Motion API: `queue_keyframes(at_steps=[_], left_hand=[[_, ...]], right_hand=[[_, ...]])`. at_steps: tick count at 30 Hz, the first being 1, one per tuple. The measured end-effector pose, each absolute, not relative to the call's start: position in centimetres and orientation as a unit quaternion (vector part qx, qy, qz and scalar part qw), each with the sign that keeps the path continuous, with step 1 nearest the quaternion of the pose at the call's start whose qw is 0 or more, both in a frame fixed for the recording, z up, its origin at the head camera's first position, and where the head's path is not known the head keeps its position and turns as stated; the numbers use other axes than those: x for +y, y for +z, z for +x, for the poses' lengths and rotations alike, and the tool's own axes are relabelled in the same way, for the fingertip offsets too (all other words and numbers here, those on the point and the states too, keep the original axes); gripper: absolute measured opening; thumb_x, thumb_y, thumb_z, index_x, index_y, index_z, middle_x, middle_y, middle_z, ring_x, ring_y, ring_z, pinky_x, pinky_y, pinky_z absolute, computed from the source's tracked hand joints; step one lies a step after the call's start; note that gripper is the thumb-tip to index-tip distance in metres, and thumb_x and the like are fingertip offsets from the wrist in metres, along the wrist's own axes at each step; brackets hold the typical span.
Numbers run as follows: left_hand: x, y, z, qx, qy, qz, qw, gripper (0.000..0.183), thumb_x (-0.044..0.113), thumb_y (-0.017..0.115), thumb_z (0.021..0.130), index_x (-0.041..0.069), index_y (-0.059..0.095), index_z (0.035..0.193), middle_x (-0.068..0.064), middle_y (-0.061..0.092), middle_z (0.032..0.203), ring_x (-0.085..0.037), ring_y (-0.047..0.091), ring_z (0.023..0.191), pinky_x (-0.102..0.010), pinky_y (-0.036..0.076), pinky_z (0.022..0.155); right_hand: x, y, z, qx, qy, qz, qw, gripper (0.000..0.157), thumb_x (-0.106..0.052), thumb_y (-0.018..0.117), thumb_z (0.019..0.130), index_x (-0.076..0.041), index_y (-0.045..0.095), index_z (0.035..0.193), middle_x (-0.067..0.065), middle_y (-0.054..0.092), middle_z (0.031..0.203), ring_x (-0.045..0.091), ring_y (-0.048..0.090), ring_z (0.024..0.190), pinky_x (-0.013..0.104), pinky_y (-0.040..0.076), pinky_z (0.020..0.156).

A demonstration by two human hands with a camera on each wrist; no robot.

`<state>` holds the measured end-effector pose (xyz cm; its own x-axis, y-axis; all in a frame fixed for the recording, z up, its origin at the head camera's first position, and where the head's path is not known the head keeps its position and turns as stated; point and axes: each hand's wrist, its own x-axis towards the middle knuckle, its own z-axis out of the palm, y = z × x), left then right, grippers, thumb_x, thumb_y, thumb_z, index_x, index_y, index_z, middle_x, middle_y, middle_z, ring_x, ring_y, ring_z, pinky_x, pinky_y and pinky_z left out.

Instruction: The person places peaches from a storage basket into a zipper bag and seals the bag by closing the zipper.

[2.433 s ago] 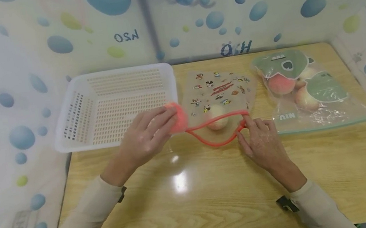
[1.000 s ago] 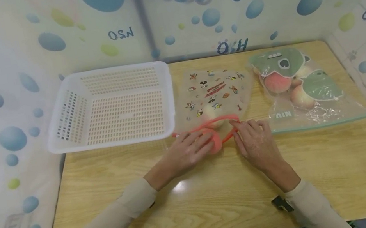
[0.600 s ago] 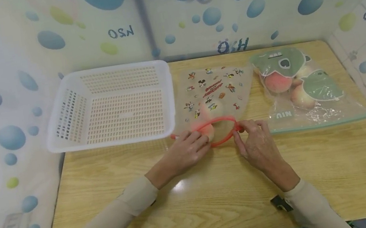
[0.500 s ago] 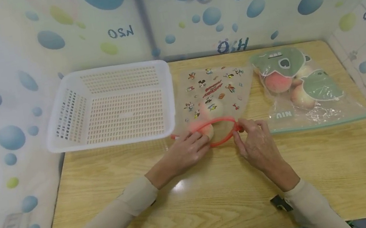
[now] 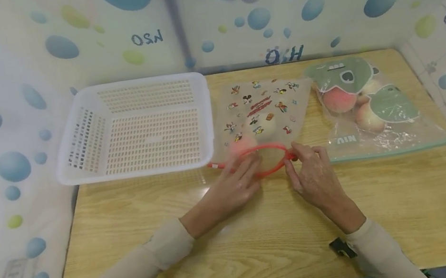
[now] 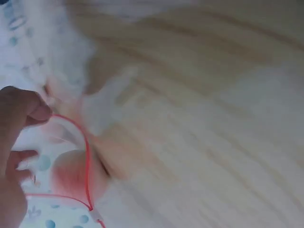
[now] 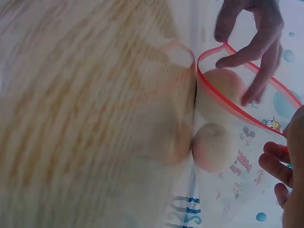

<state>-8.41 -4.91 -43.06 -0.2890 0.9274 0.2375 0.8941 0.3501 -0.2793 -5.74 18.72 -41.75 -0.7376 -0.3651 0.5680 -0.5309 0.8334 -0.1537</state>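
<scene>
A clear zip bag [image 5: 294, 114] with cartoon prints lies flat, its red zip edge spread into a loop at the front. Inside are a pinkish peach [image 5: 242, 144] near the mouth and a paler peach [image 7: 216, 147] beside it. My left hand [image 5: 234, 187] is at the left half of the opening; in the right wrist view its fingers [image 7: 261, 78] reach loosely over the mouth, apart from each other and gripping no fruit. With thumb and finger, my right hand [image 5: 316, 173] pinches the right end of the red zip.
A white slotted basket [image 5: 156, 170] stands at the back left. To the right lies a second zip bag [image 5: 396, 137] with green dinosaur patches and several peaches in it. A patterned curtain [image 5: 238, 11] closes off the back of the wooden table [image 5: 266, 252].
My left hand has brought the pinkish peach from beside the basket into the bag's mouth and let go of it; the peach sits further in. My right hand keeps its place at the zip.
</scene>
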Motion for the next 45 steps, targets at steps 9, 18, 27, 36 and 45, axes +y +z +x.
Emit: queue_keyframes(at_steps=[9, 18, 27, 36, 45], left_hand=[[-5.1, -42.4, -7.7, -0.769, -0.023, -0.602, 0.214, 0.027, 0.012, 0.035, 0.091, 0.014, 0.062, 0.092, -0.004, 0.06, 0.104, -0.024, 0.05, 0.104, -0.046, 0.036, 0.084], [-8.7, -41.4, -8.7, -0.81, -0.078, -0.513, 0.273, 0.026, 0.018, 0.038, 0.093, 0.008, 0.062, 0.09, -0.008, 0.058, 0.094, -0.027, 0.052, 0.088, -0.042, 0.039, 0.067], [-9.9, -41.7, -9.2, -0.883, -0.005, -0.382, 0.273, 0.02, 0.011, 0.049, 0.082, 0.01, 0.066, 0.093, -0.013, 0.044, 0.132, -0.031, 0.035, 0.123, -0.056, 0.022, 0.092], [-9.7, -41.7, -9.5, -0.889, 0.032, -0.389, 0.238, 0.015, 0.015, 0.066, 0.076, 0.011, 0.069, 0.089, -0.012, 0.039, 0.137, -0.03, 0.028, 0.127, -0.057, 0.017, 0.096], [-9.4, -41.1, -10.2, -0.865, 0.007, -0.404, 0.296, 0.017, 0.01, 0.053, 0.084, 0.009, 0.067, 0.095, -0.011, 0.051, 0.125, -0.029, 0.038, 0.121, -0.058, 0.02, 0.092]], right_hand=[[19.0, -41.5, -5.7, -0.917, 0.169, 0.24, 0.269, 0.047, -0.024, 0.04, 0.091, 0.014, 0.041, 0.118, 0.019, 0.056, 0.102, 0.029, 0.059, 0.081, 0.048, 0.038, 0.075], [19.5, -41.4, -6.0, -0.905, 0.166, 0.251, 0.302, 0.045, -0.021, 0.043, 0.09, 0.015, 0.04, 0.118, 0.02, 0.055, 0.102, 0.028, 0.06, 0.078, 0.049, 0.038, 0.071], [20.0, -41.3, -6.1, -0.9, 0.198, 0.237, 0.309, 0.045, -0.02, 0.045, 0.09, 0.01, 0.035, 0.122, 0.017, 0.059, 0.09, 0.029, 0.059, 0.077, 0.049, 0.037, 0.074], [20.5, -41.1, -6.1, -0.904, 0.207, 0.219, 0.302, 0.043, -0.023, 0.045, 0.09, 0.009, 0.039, 0.119, 0.016, 0.061, 0.087, 0.029, 0.06, 0.076, 0.047, 0.036, 0.075], [21.0, -40.5, -6.4, -0.903, 0.201, 0.215, 0.315, 0.038, -0.02, 0.043, 0.09, 0.009, 0.047, 0.114, 0.017, 0.058, 0.088, 0.029, 0.057, 0.077, 0.048, 0.036, 0.071]])
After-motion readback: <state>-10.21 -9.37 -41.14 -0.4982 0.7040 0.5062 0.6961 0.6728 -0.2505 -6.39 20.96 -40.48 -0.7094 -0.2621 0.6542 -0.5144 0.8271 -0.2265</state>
